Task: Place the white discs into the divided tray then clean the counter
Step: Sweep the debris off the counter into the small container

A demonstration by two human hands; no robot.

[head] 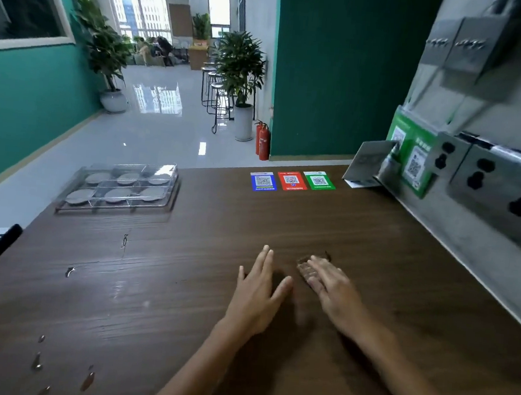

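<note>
My right hand (328, 285) lies flat on a brown cloth (305, 267); left hand (258, 293) open, empty. I'd press evenly — droplets (69, 271) sit far left of it.

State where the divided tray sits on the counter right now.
In the head view the divided tray sits at the counter's far left corner, left of the blue QR sticker, well beyond both hands.

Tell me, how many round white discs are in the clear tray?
6. The tray has two rows of three, one disc per compartment: back row; front row. None seem hidden.
</note>
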